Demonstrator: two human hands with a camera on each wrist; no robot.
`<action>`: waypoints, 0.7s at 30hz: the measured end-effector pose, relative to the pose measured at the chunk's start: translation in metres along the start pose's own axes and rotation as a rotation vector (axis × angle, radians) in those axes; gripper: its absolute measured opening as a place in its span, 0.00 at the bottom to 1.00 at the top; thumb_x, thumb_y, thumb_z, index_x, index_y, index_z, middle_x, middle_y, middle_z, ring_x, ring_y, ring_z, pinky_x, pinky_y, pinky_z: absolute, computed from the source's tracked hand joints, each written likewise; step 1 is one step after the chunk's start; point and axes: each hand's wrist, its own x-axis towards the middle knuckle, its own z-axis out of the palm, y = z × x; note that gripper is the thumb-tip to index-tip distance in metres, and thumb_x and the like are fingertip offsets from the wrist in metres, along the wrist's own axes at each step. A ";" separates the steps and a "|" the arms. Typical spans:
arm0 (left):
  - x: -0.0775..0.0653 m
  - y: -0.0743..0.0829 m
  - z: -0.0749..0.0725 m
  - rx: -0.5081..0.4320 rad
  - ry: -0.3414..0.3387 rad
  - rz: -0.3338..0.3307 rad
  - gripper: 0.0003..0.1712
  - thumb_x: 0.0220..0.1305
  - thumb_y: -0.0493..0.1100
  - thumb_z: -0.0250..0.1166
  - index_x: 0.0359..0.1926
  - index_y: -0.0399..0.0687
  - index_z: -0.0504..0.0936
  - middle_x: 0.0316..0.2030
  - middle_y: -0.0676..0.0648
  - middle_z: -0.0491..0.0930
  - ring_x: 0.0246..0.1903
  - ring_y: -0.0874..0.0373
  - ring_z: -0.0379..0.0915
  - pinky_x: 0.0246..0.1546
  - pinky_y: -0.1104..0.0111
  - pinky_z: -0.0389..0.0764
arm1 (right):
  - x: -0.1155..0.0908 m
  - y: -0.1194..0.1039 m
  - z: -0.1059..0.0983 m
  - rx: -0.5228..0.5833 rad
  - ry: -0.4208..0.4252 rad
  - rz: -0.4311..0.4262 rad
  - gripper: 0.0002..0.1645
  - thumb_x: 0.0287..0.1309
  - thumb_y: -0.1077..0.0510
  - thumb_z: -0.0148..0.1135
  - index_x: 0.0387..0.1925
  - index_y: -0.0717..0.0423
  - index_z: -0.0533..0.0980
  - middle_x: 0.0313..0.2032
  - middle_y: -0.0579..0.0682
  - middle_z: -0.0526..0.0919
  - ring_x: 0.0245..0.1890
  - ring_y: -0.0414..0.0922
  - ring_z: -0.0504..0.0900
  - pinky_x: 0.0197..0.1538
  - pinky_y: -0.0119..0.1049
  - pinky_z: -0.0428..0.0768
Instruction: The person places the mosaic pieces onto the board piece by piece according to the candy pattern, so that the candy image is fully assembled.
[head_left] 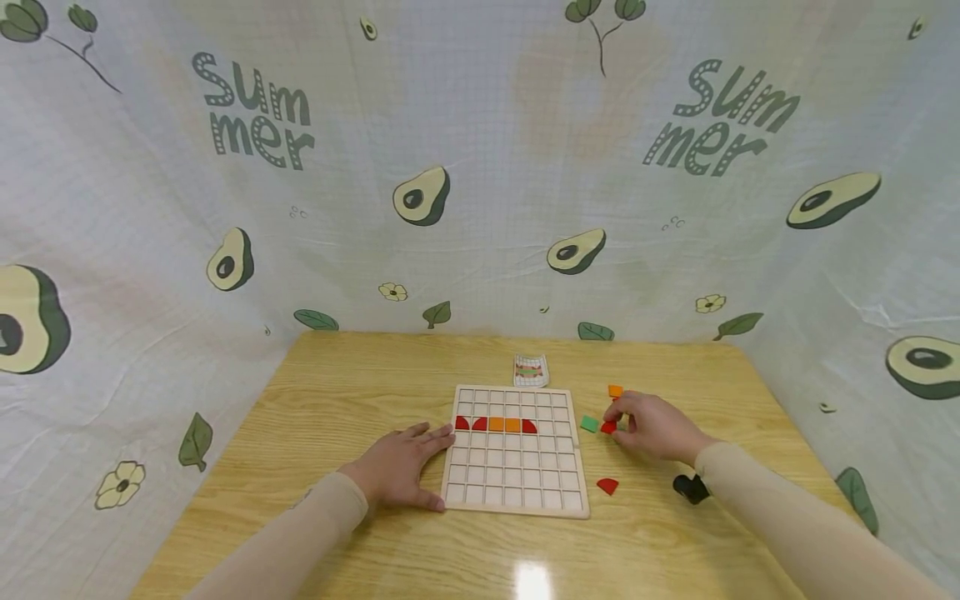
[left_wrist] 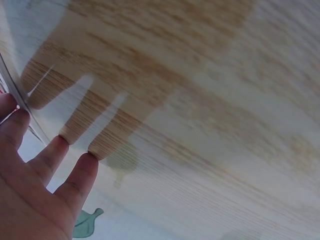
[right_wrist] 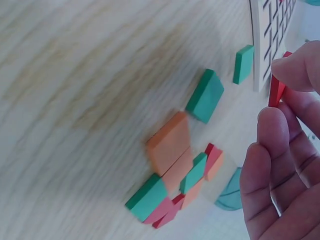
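A pale wooden grid board [head_left: 517, 498] lies on the table. One row of it holds red quarter-round tiles [head_left: 529, 427] at either end of two orange square tiles [head_left: 504, 425]. My left hand [head_left: 399, 468] rests at the board's left edge with fingers spread, fingertips [left_wrist: 61, 142] down on the tabletop in the left wrist view. To the right of the board, my right hand [head_left: 651, 427] pinches a red tile [right_wrist: 276, 91] between thumb and fingers; the fingers cover part of its outline. Beside that hand is a green square tile [head_left: 589, 424].
Behind the board lies a small printed card [head_left: 531, 372] with a coloured grid pattern. A red quarter-round tile [head_left: 607, 485] sits right of the board, near a black object [head_left: 692, 490] by the right sleeve. In the right wrist view, several orange tiles [right_wrist: 170, 142] cluster with green and red ones.
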 end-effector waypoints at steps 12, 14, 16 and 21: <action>0.000 -0.002 0.001 0.013 -0.008 -0.020 0.60 0.50 0.81 0.61 0.77 0.56 0.60 0.76 0.56 0.55 0.72 0.42 0.53 0.61 0.41 0.65 | 0.040 -0.016 0.015 0.046 -0.038 0.014 0.09 0.55 0.58 0.72 0.39 0.46 0.84 0.34 0.40 0.79 0.23 0.36 0.70 0.30 0.33 0.73; 0.001 -0.002 0.002 0.012 -0.008 -0.021 0.60 0.49 0.81 0.61 0.77 0.56 0.60 0.76 0.56 0.55 0.72 0.42 0.53 0.62 0.41 0.65 | 0.048 -0.020 0.021 0.060 -0.047 0.019 0.09 0.54 0.56 0.73 0.38 0.45 0.84 0.34 0.40 0.78 0.24 0.37 0.70 0.31 0.33 0.73; 0.001 -0.002 0.003 0.012 -0.010 -0.024 0.61 0.49 0.82 0.60 0.77 0.57 0.60 0.76 0.56 0.55 0.72 0.42 0.53 0.62 0.42 0.65 | 0.056 -0.022 0.027 0.073 -0.057 0.021 0.09 0.54 0.56 0.73 0.38 0.44 0.84 0.34 0.39 0.78 0.26 0.37 0.71 0.32 0.33 0.74; 0.002 -0.003 0.004 0.018 -0.015 -0.033 0.61 0.49 0.83 0.59 0.78 0.59 0.59 0.76 0.58 0.54 0.72 0.43 0.52 0.62 0.42 0.64 | 0.072 -0.031 0.040 0.092 -0.096 0.045 0.10 0.53 0.55 0.74 0.39 0.43 0.84 0.35 0.37 0.78 0.30 0.39 0.73 0.38 0.36 0.75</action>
